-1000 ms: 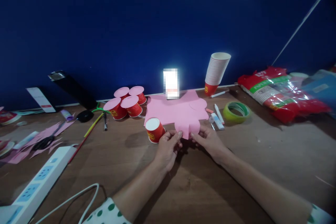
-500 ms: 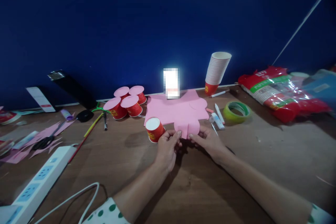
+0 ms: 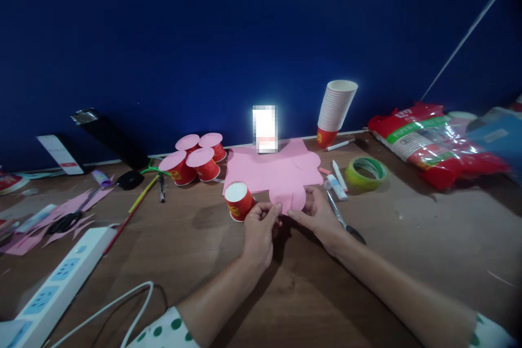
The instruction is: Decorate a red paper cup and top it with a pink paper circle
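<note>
Pink rounded paper point(image 3: 282, 197), pinched by my remote left hand point(image 3: 259, 229) and right hand point(image 3: 320, 221) near the red cup point(image 3: 239, 205), seems mid-fold, and I judge the next move needs light, even pressure.

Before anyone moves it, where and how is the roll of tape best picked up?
Probably by its right wall: the tape lies flat, hole upward, so it could be pinched from above, inside and out. Come from the right, since the pen and tube crowd its left. The right hand is nearer, but it holds the pink cutout.
</note>
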The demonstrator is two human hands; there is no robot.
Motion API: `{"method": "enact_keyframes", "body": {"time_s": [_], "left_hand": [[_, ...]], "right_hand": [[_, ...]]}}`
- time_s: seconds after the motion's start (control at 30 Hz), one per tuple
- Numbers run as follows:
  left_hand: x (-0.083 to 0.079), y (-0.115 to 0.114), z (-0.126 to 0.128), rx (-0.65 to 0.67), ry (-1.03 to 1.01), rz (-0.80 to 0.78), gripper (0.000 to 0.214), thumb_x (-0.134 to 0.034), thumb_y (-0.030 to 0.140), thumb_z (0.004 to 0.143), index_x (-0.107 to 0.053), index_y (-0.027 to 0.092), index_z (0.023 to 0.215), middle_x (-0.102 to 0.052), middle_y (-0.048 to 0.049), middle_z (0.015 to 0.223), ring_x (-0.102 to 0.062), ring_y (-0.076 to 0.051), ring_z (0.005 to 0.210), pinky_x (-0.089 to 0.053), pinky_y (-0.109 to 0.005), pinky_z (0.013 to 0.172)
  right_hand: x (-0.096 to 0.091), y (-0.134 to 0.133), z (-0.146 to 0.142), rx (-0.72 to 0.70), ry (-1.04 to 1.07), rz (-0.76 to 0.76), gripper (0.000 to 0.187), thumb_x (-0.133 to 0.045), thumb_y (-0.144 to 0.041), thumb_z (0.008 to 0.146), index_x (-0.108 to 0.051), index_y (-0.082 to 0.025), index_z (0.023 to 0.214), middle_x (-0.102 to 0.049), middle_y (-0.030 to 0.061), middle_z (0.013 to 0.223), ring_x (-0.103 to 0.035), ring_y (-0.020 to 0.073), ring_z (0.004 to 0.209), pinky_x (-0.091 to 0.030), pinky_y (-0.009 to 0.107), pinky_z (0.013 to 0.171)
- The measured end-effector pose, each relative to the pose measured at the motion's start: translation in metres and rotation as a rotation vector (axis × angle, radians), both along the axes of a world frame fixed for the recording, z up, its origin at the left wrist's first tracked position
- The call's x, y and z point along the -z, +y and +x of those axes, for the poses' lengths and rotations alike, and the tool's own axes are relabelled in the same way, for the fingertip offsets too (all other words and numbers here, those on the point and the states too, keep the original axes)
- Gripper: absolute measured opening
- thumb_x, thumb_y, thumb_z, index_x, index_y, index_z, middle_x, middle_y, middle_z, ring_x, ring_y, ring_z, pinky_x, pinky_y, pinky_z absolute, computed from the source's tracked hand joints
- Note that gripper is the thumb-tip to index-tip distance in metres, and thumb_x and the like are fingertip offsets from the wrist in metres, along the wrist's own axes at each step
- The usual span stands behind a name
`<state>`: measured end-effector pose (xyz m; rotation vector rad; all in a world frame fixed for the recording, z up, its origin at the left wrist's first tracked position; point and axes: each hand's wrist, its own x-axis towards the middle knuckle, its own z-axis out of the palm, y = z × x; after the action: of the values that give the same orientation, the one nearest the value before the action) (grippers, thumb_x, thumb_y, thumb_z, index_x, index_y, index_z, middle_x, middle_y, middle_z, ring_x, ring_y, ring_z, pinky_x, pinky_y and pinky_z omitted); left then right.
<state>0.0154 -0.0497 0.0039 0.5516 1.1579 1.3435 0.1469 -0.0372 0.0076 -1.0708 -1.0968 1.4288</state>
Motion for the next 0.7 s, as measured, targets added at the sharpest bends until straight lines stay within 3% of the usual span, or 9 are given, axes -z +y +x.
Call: {"method": "enact_keyframes", "body": {"time_s": [0.4, 0.6, 0.7], "left_hand": [[0.0004, 0.0002, 0.0007, 0.031, -0.002, 0.05, 0.039, -0.085, 0.037, 0.056, -0.057, 0.015, 0.07, -0.055, 0.0063, 0.052, -0.046, -0.004, 0.044, -0.035, -0.016, 0.044], [0.0002, 0.0004, 0.001, 0.119, -0.118, 0.117, 0.05, -0.084, 0.03, 0.061, -0.057, 0.017, 0.1, -0.068, 0.0009, 0.076, -0.058, -0.008, 0.058, -0.042, -0.018, 0.052], [-0.002, 0.0006, 0.0009, 0.153, -0.099, 0.111, 0.057, -0.086, 0.028, 0.057, -0.056, 0.018, 0.104, -0.071, -0.0022, 0.084, -0.061, -0.01, 0.062, -0.04, -0.018, 0.049]], "right_hand": [[0.0008, 0.0016, 0.0007, -0.009, 0.006, -0.014, 0.07, -0.074, -0.025, 0.065, -0.034, -0.023, 0.123, -0.071, 0.0011, 0.086, -0.069, 0.0205, 0.077, -0.053, 0.036, 0.077], [-0.0059, -0.0005, 0.0005, -0.012, 0.068, -0.056, 0.073, -0.077, -0.023, 0.061, -0.036, -0.024, 0.122, -0.07, -0.0021, 0.077, -0.068, 0.0189, 0.072, -0.052, 0.031, 0.069], [-0.0027, -0.0008, -0.0002, -0.049, 0.07, -0.039, 0.073, -0.075, -0.02, 0.062, -0.035, -0.024, 0.123, -0.069, -0.0033, 0.075, -0.067, 0.0178, 0.068, -0.051, 0.029, 0.066]]}}
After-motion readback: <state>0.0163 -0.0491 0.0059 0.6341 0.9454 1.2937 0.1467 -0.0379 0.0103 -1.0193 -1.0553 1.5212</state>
